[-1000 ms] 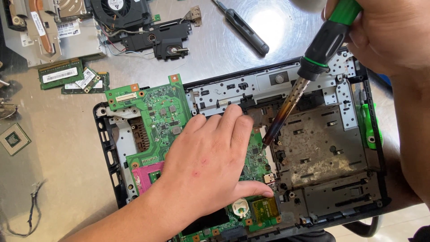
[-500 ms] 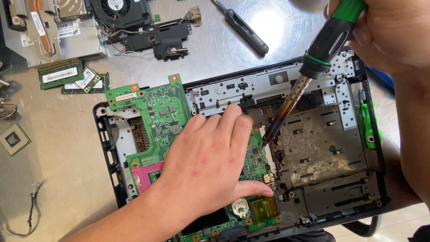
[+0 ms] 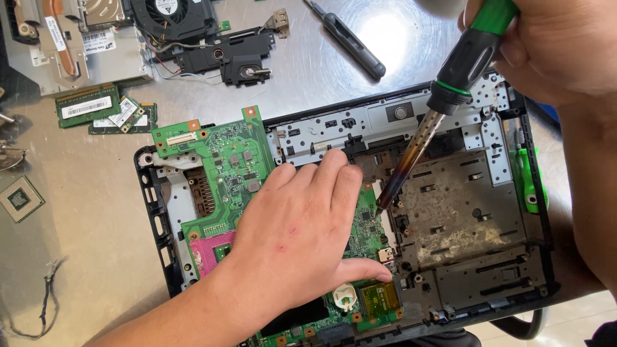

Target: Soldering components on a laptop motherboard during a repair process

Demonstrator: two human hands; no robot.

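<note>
A chip (image 3: 20,198) and memory sticks (image 3: 87,106) lie left on the metal table (image 3: 96,257). The left hand (image 3: 299,234) lies open, palm down, on the green board (image 3: 225,160) inside the black case (image 3: 154,212). The right hand (image 3: 546,45) grips the screwdriver (image 3: 443,106), tip at the board's right edge.

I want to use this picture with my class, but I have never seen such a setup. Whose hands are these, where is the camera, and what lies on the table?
The camera sits on a person's head and looks down at their own two hands. The left hand presses flat on a green circuit board inside an opened laptop shell. The right hand grips a green-and-black screwdriver, its tip down beside the board's edge. On the metal table lie a cooling fan, memory sticks, a processor chip and a second screwdriver.
</note>
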